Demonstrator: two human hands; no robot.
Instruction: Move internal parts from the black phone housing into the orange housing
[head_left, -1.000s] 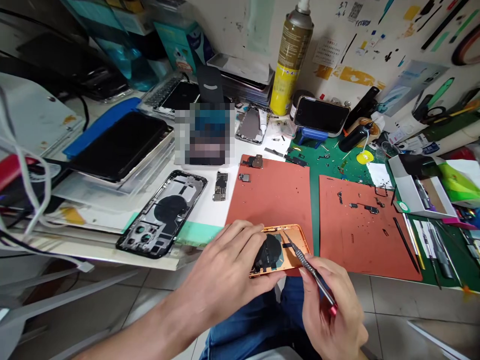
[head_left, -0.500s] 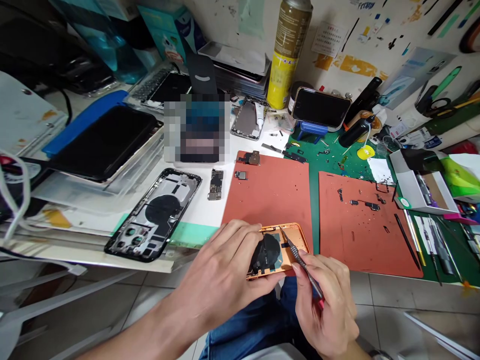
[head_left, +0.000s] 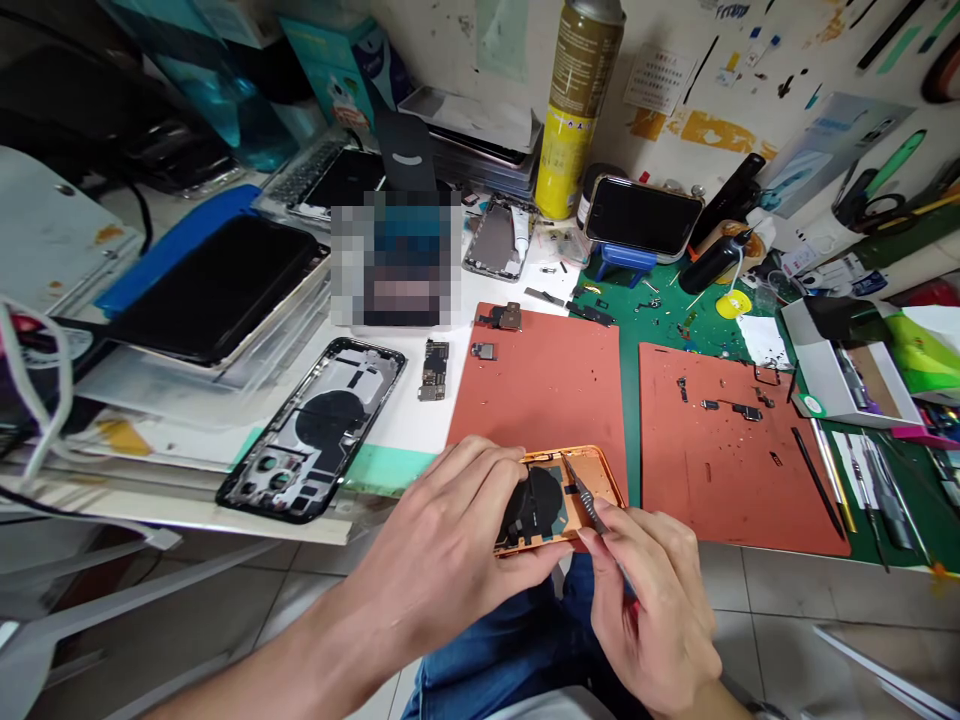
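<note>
An orange phone housing [head_left: 592, 474] with a black round pad inside is tilted above the front edge of the bench. My left hand [head_left: 450, 520] grips its left end, fingers over the far rim and thumb along the near edge. In my right hand [head_left: 656, 590] is a slim pointed metal tool [head_left: 589, 508] with a ridged grip. The tip points into the housing by the far rim; whether it touches cannot be made out. My right fingers hide the tool's rear. A black-rimmed phone housing [head_left: 330, 418] lies left of my hands, and a small circuit board [head_left: 433, 370] sits beside it.
Two reddish-brown mats [head_left: 544, 385] lie on the bench, with small parts [head_left: 746, 411] on the right one. Several thin tools [head_left: 866, 485] rest at the right. Behind stand a spray can [head_left: 576, 120] and a phone on a blue stand [head_left: 626, 257].
My right hand has shifted slightly, and more of the tool's rear is covered by my fingers. The tip has moved a little to the right. My left hand keeps its grip.
</note>
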